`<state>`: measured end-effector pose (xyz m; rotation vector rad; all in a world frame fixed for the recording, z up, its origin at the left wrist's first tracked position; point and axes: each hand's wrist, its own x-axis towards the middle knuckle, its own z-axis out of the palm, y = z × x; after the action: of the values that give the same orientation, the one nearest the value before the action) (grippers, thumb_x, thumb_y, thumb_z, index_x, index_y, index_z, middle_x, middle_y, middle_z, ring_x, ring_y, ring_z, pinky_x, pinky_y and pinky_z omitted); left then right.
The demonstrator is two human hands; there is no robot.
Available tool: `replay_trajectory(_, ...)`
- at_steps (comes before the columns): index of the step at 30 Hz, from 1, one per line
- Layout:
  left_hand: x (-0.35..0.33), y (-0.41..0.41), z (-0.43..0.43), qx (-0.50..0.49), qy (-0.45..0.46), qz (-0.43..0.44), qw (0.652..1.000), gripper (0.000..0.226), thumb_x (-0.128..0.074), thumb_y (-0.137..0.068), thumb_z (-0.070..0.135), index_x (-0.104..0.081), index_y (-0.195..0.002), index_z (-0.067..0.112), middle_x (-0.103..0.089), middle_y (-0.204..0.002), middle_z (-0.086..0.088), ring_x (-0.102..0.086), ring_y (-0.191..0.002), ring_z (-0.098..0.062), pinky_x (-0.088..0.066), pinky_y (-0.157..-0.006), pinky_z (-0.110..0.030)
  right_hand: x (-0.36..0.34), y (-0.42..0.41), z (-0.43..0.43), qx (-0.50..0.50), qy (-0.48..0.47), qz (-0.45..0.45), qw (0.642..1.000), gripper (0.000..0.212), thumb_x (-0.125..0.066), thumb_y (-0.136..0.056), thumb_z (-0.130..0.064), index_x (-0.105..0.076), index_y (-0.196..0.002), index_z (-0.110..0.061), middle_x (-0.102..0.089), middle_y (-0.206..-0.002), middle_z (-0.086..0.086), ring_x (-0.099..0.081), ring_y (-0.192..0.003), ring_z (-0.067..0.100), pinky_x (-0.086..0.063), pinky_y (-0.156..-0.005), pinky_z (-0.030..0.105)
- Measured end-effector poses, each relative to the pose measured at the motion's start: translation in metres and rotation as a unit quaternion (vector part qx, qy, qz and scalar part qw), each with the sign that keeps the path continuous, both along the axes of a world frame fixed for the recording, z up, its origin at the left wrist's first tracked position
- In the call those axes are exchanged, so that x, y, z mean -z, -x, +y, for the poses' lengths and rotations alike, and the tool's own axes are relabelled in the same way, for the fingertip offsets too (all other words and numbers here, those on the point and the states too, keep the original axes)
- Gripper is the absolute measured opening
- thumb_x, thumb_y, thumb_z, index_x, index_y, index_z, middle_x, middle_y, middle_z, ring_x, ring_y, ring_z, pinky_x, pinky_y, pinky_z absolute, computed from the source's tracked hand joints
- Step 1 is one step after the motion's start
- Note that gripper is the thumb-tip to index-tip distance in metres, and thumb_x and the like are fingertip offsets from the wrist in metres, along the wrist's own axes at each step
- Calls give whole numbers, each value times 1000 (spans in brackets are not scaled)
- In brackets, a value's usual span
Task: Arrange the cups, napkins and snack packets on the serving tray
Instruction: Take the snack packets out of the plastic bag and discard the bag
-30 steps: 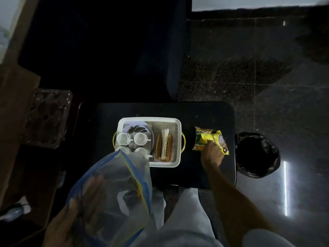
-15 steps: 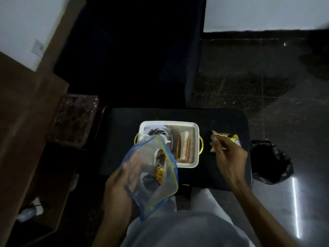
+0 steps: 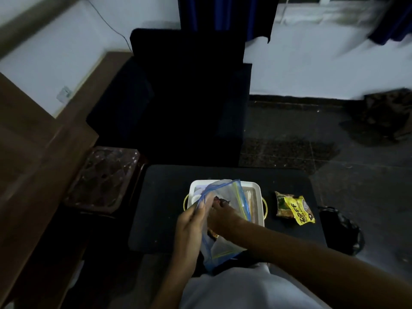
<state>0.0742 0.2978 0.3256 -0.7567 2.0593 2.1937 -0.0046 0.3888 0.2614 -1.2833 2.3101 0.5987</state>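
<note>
Light is dim, but you can make out the white serving tray (image 3: pixel 258 190) sitting near the middle of the black worktop (image 3: pixel 165 208), with a gold handle curving out from each short side. Both of your hands are raised in front of the tray's near left part, so most of what lies in it is hidden. Your left hand (image 3: pixel 191 221) pinches the blue-edged rim of a clear zip bag (image 3: pixel 225 248), with the fingers curled on the plastic and holding the mouth open. The bag hangs from that grip. Its open top covers the tray's left half and its bottom drops below the tray's near edge, toward your lap. Your right hand (image 3: pixel 223 217) comes in from the tray's near right corner and reaches into the bag's mouth. Its fingertips are buried among the plastic and something dark inside, so you cannot tell whether they are closed on anything. To the right of the tray, just past its handle and apart from it, two snack packets lie on the worktop. A yellow packet (image 3: pixel 301 210) with black lettering partly overlaps a green and brown packet (image 3: pixel 282 204), which is the one closer to the tray. Farther right of the tray, beyond the worktop's edge, a black bin bag (image 3: pixel 341 230) stands on the dark floor.
</note>
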Motion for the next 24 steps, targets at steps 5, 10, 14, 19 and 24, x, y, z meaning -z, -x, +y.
replay_trajectory(5,-2,-4,-18,12,7,17,1000,40,-45,-105,17,-77,-91,37,-79,-95,18,-73,-92,5,-50,-71,-3,22,2,-22,17,-33,91,995,38,-50,-99,-32,-59,-119,0,-61,-116,18,-59,-106,31,-50,-90,40)
replay_trajectory(10,6,-10,-31,27,16,31,999,31,-45,-105,25,-74,-116,25,-79,-109,6,-72,-106,-5,-54,-82,-12,24,2,-24,-4,9,81,997,17,-52,-99,-13,-67,-103,-8,-69,-102,8,-65,-94,23,-53,-80,34)
replay_trajectory(14,8,-12,-34,23,8,22,999,29,-46,-104,28,-74,-112,27,-79,-107,5,-72,-105,-8,-53,-87,-21,20,1,-25,-28,10,75,997,16,-55,-98,-13,-65,-109,-10,-69,-104,7,-67,-95,25,-55,-81,37)
replay_trajectory(19,15,-8,-36,24,40,14,999,32,-46,-104,37,-73,-117,27,-78,-105,2,-72,-102,-9,-51,-82,-24,1,-4,-28,-22,21,82,996,17,-50,-99,-17,-67,-102,-12,-68,-93,1,-65,-81,17,-52,-75,30)
replay_trajectory(24,28,1,-35,4,63,-3,998,30,-47,-105,30,-75,-108,22,-77,-88,6,-72,-88,-1,-49,-69,-13,-46,-12,-19,48,125,63,989,21,-51,-97,-14,-65,-112,-11,-67,-106,7,-65,-95,25,-48,-74,36)
